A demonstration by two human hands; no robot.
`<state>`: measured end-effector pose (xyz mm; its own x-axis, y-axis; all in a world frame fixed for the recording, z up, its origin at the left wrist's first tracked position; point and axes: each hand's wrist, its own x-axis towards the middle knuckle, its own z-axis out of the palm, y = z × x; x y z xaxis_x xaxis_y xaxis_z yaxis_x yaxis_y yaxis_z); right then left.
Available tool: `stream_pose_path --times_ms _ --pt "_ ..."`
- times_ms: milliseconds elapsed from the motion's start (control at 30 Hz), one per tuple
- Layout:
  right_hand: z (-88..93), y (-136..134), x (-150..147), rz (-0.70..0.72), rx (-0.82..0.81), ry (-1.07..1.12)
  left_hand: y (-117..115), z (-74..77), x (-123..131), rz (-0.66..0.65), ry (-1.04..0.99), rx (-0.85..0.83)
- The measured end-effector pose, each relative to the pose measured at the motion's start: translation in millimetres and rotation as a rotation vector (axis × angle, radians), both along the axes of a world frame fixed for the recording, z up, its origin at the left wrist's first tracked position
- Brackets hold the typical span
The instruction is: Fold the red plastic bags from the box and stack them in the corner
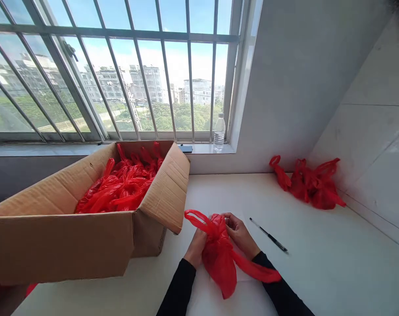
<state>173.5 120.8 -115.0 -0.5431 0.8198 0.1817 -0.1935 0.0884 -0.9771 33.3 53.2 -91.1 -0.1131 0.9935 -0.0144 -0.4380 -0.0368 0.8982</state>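
Observation:
A knotted red plastic bag (pixel 219 259) is between my two hands over the white table (pixel 334 254). My left hand (pixel 197 248) grips its left side, the fingers mostly hidden behind the plastic. On the other side, my right hand (pixel 240 235) has its fingers curled in and pinching near the bag's knot. One handle loop sticks up to the left, and a long tail of the bag trails across my right forearm. What the bag contains cannot be seen. Under it lies something white and flat, like paper (pixel 244 285). A black pen (pixel 268 235) rests right of my right hand.
An open cardboard box (pixel 61 245) full of red plastic bags (pixel 120 188) stands at left, its flap leaning toward my hands. More red bags (pixel 313 182) lie at the back right by the wall. A clear bottle (pixel 219 133) and a dark flat object (pixel 185 149) sit on the windowsill.

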Motion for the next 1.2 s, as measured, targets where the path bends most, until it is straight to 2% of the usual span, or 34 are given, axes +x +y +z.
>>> stream_pose_path --times_ms 167,267,433,667,800,900,1033,1200 --pt "-9.1 7.1 6.1 -0.149 0.005 -0.001 2.5 -11.6 -6.3 -0.039 -0.059 -0.071" --pt "-6.1 6.4 9.7 -0.155 -0.013 -0.024 6.8 -13.2 -5.8 -0.027 -0.062 -0.096" --pt "0.4 5.4 12.8 -0.091 -0.031 -0.024 9.9 -8.5 -5.3 0.020 -0.012 -0.099" --pt "8.1 1.8 20.0 -0.171 -0.084 0.038 3.4 2.4 -5.0 -0.066 0.151 -0.099" --pt "16.8 -4.7 20.4 -0.052 -0.185 0.045 5.8 -4.3 -2.8 0.044 0.231 -0.094" --pt "20.1 -7.5 17.4 0.013 -0.175 0.038 8.1 -9.8 -0.8 0.112 0.261 -0.088" --pt "17.4 -4.8 15.0 -0.094 -0.106 0.011 9.2 -9.7 0.7 0.088 0.278 -0.062" --pt "15.2 -0.5 17.3 -0.199 -0.134 0.025 9.6 -10.5 -1.6 0.047 0.215 -0.072"
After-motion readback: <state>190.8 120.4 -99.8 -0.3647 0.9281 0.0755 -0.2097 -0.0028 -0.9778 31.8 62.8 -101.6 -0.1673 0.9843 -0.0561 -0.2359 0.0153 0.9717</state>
